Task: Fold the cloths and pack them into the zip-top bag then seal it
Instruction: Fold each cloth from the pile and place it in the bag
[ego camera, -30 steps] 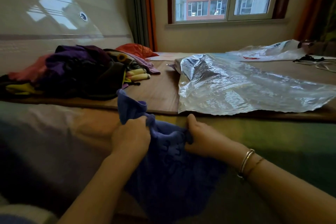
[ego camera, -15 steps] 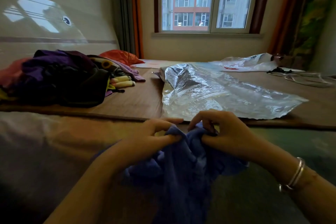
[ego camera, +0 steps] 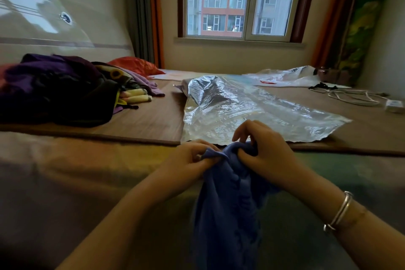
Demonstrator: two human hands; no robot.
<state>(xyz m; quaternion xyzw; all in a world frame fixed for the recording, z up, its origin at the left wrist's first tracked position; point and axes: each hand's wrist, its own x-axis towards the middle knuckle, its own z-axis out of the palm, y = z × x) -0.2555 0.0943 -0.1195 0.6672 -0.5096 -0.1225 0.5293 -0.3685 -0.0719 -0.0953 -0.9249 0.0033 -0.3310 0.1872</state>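
A blue cloth (ego camera: pixel 228 199) hangs bunched in front of me, its top edge gathered between both hands. My left hand (ego camera: pixel 188 160) pinches the cloth's upper left part. Close beside it, my right hand (ego camera: pixel 265 149) grips the upper right part, fingers curled into the fabric. Just beyond my hands the large clear zip-top bag (ego camera: pixel 252 112) lies flat and crinkled on the brown mat. A heap of unfolded cloths (ego camera: pixel 57 87), mostly purple and dark, sits at the left on the mat.
A brown mat (ego camera: pixel 149 120) covers the bed beyond a pale sheet (ego camera: pixel 65 171). A white plastic bag (ego camera: pixel 289 76) lies at the back right, and a white cable with a charger (ego camera: pixel 359 97) lies at the far right. An orange cloth (ego camera: pixel 135 64) lies behind the heap.
My hands have come together at the cloth's top edge, bunching the blue cloth, which now hangs narrower below them. The view has tilted up slightly.
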